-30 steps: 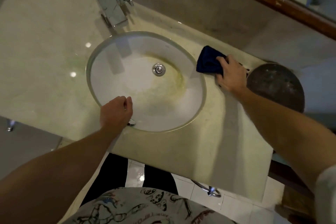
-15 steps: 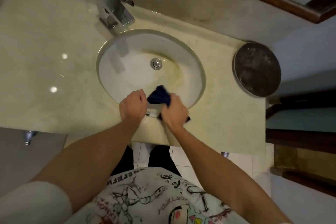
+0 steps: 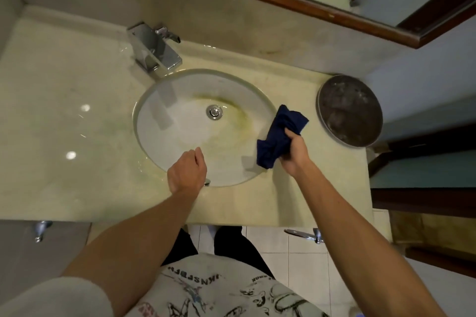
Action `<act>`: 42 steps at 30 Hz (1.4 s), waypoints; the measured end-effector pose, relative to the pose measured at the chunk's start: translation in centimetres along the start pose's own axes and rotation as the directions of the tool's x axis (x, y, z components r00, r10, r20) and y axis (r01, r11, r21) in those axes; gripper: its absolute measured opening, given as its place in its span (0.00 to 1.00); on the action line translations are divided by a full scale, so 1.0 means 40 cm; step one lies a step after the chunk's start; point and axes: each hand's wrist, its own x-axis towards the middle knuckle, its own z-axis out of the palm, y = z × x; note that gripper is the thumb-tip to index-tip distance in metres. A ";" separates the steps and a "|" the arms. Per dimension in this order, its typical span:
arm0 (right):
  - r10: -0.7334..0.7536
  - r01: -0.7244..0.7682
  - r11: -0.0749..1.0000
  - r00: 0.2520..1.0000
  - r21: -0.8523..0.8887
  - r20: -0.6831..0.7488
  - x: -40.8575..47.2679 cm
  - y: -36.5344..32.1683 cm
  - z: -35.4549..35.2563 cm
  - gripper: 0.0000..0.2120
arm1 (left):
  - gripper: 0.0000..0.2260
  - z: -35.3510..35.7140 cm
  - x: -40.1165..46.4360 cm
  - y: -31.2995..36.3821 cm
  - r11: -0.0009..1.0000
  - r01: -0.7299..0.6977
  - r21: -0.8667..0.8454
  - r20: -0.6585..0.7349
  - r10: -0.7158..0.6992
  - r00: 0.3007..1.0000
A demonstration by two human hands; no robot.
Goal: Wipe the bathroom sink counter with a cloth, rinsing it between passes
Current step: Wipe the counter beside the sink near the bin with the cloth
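A dark blue cloth (image 3: 279, 135) is bunched in my right hand (image 3: 296, 153) over the right rim of the oval white sink (image 3: 180, 123), partly above the pale stone counter (image 3: 64, 123). My left hand (image 3: 186, 171) hovers at the sink's front rim with its fingers curled and nothing in it. A chrome faucet (image 3: 154, 46) stands behind the basin; no water runs from it. The drain (image 3: 214, 111) sits in the middle of a yellow-green stain.
A round dark metal lid or tray (image 3: 350, 110) lies at the counter's right end, close to the cloth. A wood-framed mirror (image 3: 283, 0) hangs above the backsplash. Chrome brackets (image 3: 306, 234) stick out below the counter's front edge.
Both hands met at the sink's front rim with the cloth between them half a second ago. Now my right hand has carried the cloth to the right rim, and my left hand has let go.
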 end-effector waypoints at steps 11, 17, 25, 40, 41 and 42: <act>-0.144 0.042 0.908 0.965 0.417 0.217 0.137 -0.296 0.064 0.18 | 0.21 0.019 0.000 0.007 0.998 0.066 -0.002 -0.084 -0.066 0.994; 0.058 -0.054 0.998 0.989 0.033 -0.138 0.267 -0.218 0.049 0.15 | 0.22 0.028 0.009 0.001 0.990 0.125 0.067 -0.072 -0.120 0.990; -0.701 0.460 0.322 0.703 -0.828 0.118 0.257 -0.174 -0.012 0.24 | 0.22 0.032 0.006 0.006 0.984 0.161 0.071 -0.111 -0.153 0.982; -0.228 0.552 -0.666 0.490 -0.501 0.842 0.456 -0.318 0.020 0.32 | 0.23 0.042 0.010 -0.004 0.981 0.177 0.076 -0.155 -0.164 0.974; -0.243 0.546 -0.674 0.472 -0.498 0.847 0.464 -0.318 0.028 0.30 | 0.22 0.040 0.011 -0.004 0.982 0.171 0.077 -0.158 -0.157 0.975; -0.255 0.538 -0.675 0.472 -0.505 0.844 0.473 -0.322 0.041 0.27 | 0.22 0.039 0.011 -0.002 0.983 0.168 0.077 -0.161 -0.154 0.975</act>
